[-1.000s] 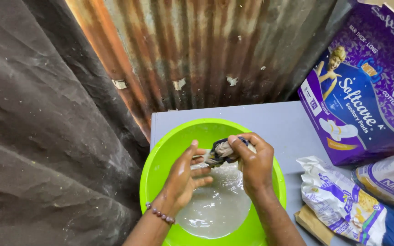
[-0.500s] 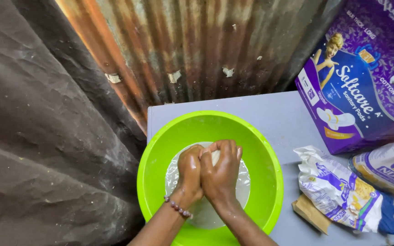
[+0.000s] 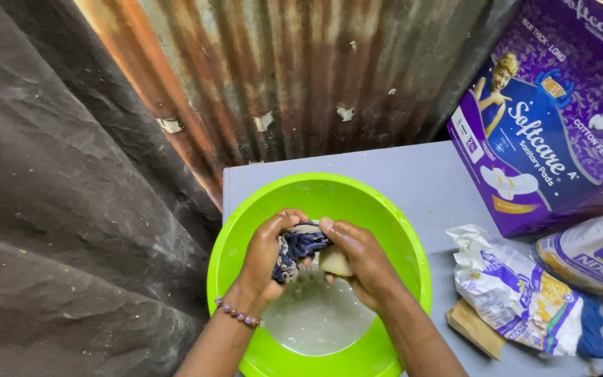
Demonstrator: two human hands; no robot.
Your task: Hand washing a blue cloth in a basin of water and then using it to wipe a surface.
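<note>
A bright green basin (image 3: 392, 237) stands on a grey table (image 3: 420, 181) and holds cloudy soapy water (image 3: 315, 318). Above the water my left hand (image 3: 263, 258) grips a small dark blue patterned cloth (image 3: 300, 244). My right hand (image 3: 361, 262) holds the other end of the cloth and a pale bar of soap (image 3: 334, 262) pressed against it. Both hands are wet. A beaded bracelet (image 3: 239, 315) sits on my left wrist.
A large purple carton (image 3: 553, 119) stands on the table at the right. Crumpled white-and-purple plastic packets (image 3: 518, 293) and another bag (image 3: 591, 255) lie beside the basin. A rusty corrugated metal sheet (image 3: 301, 77) is behind, dark fabric (image 3: 57, 209) at the left.
The hands were clasped together low over the water half a second ago. They have since lifted and parted slightly, showing the dark cloth and the soap between them.
</note>
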